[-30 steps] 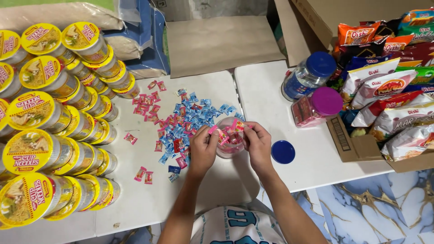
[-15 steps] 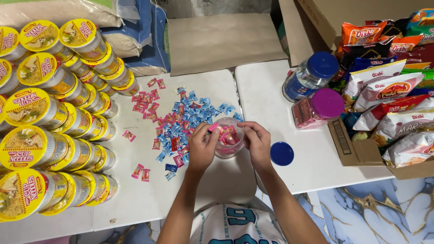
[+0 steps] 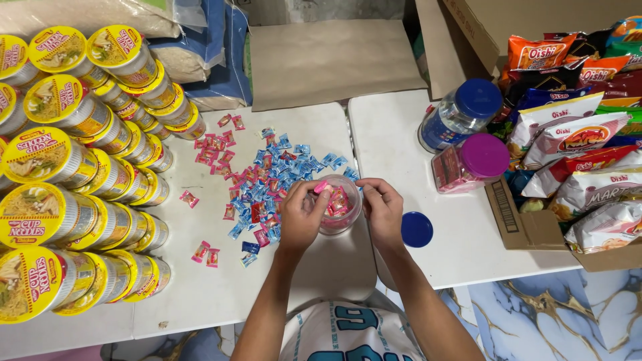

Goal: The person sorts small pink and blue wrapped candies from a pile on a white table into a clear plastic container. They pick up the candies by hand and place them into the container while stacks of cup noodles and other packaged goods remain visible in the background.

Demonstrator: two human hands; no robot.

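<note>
Head view: both hands hold as half a second ago. Left hand (image 3: 302,215) pinches a pink wrapped candy (image 3: 322,186) over the small clear plastic jar (image 3: 340,208); right hand (image 3: 382,208) grips the jar's side. Jar stands on the white table (image 3: 394,127), beside scattered pink and blue candies (image 3: 267,175). Filling continues.

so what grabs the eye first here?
The wall of yellow noodle cups stacked on their sides at the left edge, and the pink and blue candies scattered across the white table. At centre, the left hand and right hand hold a clear jar part-filled with candies. Bright snack bags fill a box at right.
</note>
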